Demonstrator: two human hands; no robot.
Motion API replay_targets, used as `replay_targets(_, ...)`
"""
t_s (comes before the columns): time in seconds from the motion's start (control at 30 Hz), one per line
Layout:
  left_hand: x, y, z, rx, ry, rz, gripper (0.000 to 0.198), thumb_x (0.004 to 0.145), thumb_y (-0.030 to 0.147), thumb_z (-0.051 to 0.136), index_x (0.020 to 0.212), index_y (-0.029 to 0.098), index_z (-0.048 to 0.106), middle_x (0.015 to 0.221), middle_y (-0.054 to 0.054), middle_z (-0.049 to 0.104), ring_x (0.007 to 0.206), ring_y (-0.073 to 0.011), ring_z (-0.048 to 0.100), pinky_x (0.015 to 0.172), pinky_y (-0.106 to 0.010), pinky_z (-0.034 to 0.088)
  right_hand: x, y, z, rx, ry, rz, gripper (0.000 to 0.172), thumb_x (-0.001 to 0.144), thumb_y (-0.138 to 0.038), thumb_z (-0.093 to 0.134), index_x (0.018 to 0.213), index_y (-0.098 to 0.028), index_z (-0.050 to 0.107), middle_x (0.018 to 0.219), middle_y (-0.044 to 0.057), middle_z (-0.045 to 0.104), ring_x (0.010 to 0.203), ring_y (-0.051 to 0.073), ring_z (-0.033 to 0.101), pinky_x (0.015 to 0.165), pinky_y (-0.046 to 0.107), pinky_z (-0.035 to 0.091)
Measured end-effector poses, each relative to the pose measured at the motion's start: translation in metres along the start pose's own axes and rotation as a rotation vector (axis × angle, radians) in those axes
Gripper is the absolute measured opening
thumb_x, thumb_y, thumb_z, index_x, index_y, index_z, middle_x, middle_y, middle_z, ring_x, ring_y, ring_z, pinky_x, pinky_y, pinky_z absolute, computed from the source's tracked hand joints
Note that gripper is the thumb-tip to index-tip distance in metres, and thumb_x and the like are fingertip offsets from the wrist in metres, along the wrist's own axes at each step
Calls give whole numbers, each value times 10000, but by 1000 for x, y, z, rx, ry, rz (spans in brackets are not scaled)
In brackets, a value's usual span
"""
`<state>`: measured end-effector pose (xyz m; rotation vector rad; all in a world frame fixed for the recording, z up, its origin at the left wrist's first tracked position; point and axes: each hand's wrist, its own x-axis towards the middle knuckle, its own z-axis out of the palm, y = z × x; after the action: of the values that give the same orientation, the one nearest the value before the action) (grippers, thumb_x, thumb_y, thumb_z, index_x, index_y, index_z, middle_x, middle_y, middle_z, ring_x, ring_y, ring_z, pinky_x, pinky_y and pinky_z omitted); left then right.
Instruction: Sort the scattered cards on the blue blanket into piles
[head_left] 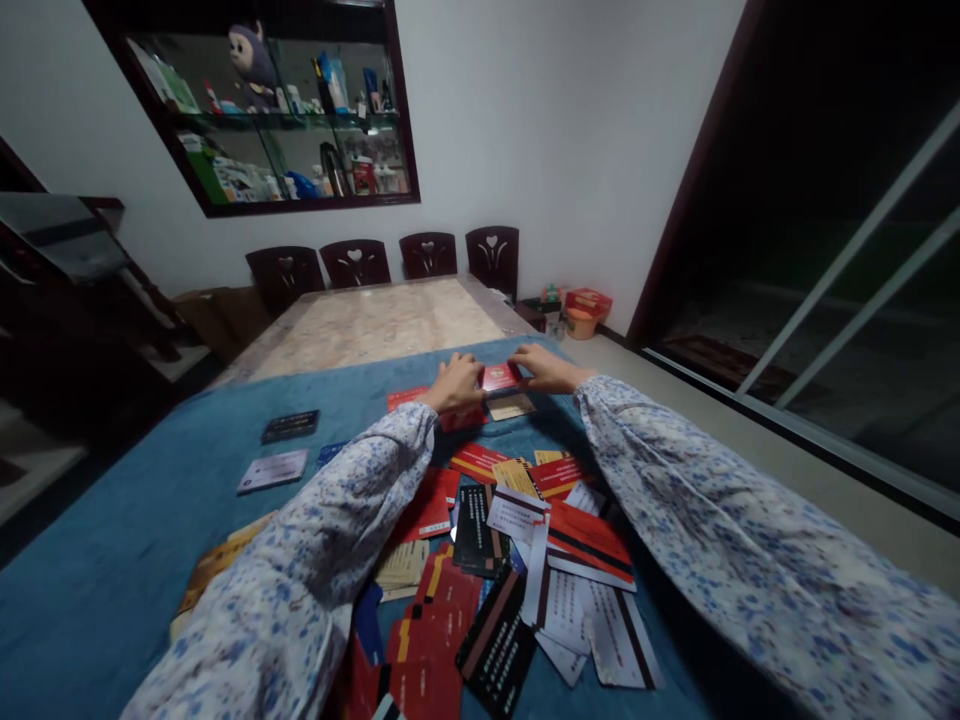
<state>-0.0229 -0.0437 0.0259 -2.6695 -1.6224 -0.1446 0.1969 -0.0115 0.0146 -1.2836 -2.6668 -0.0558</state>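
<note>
Near the far edge of the blue cloth, a red card (500, 376), perhaps the top of a small stack, sits between my two hands. My left hand (457, 382) grips its left side with bent fingers, and my right hand (549, 368) has its fingertips on the right side. Just below it lies a beige card (511, 406). More red cards (463, 417) are partly hidden under my left hand and wrist. Between my forearms spreads a loose heap of cards, among them black cards (499, 645), dark red cards (429, 635) and white cards (621, 635).
Left of my arms are a black card stack (290, 426), a pale lilac stack (273, 471) and yellowish cards (217, 560) partly behind my sleeve. The blue cloth (97, 560) covers the near part of a marble-topped table (390, 315). Dark wooden chairs (354, 262) stand beyond.
</note>
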Motion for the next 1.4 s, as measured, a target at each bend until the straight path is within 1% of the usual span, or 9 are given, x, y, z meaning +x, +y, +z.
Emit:
replay_targets(0.23,24,-8,10,-5,-27,-35,392,881,380,648,1226,196,677,1343,-167,591,1298,-376,449,1028,-548,439,21,10,10,-85,-56,71,322,843,-195,706,1157,-123,716,1185,175,630,1093,301,580,934,359,457)
replay_targets(0.33,32,-10,16,-5,-38,-52,397,883,398,649,1234,214,677,1342,-155,599,1304,-379,444,1038,-556,434,25,14,15,-90,-66,95,350,854,-221,713,1193,-136,713,1190,175,642,1093,301,593,921,353,467)
replay_targets(0.5,39,-11,26,2,-59,-63,440,878,386,642,1276,199,661,1358,-175,613,1307,-399,450,1043,-609,422,27,15,21,-85,-121,171,411,866,-265,731,1255,-137,696,1192,193,673,1102,317,619,890,334,469)
replay_targets(0.67,43,-11,32,10,-79,-69,417,868,366,642,1262,229,667,1364,-152,637,1316,-393,455,1039,-623,418,28,15,26,-98,-175,181,391,896,-272,694,1265,-142,682,1181,180,703,1088,289,640,858,304,457)
replay_targets(0.87,46,-11,32,0,-94,-75,406,860,349,651,1244,220,681,1370,-159,650,1327,-403,469,1044,-629,418,32,18,29,-79,-181,155,327,878,-223,694,1200,-165,698,1127,133,740,1048,248,668,834,270,450)
replay_targets(1.03,48,-12,33,-1,-109,-77,352,860,335,649,1183,206,703,1363,-171,642,1334,-412,464,1050,-662,421,35,16,30,-78,-198,154,307,876,-188,672,1177,-140,709,1154,153,739,1043,250,678,824,267,455)
replay_targets(1.17,49,-13,34,-7,-128,-73,292,861,330,646,1103,181,716,1338,-190,636,1337,-412,461,1057,-671,421,33,14,31,-82,-186,153,300,877,-177,664,1170,-150,725,1190,152,727,1063,246,676,833,256,457)
replay_targets(1.3,49,-12,35,-2,-142,-92,312,874,338,640,1130,173,705,1356,-192,615,1343,-408,459,1074,-645,418,31,11,32,-66,-172,156,297,890,-166,638,1165,-149,748,1209,172,718,1060,257,681,830,264,462)
replay_targets(1.4,50,-12,37,-6,-137,-109,350,883,346,635,1178,166,692,1386,-199,595,1352,-405,460,1091,-626,411,30,10,31,-55,-164,153,334,894,-150,622,1202,-152,753,1214,176,722,1065,262,684,833,264,462)
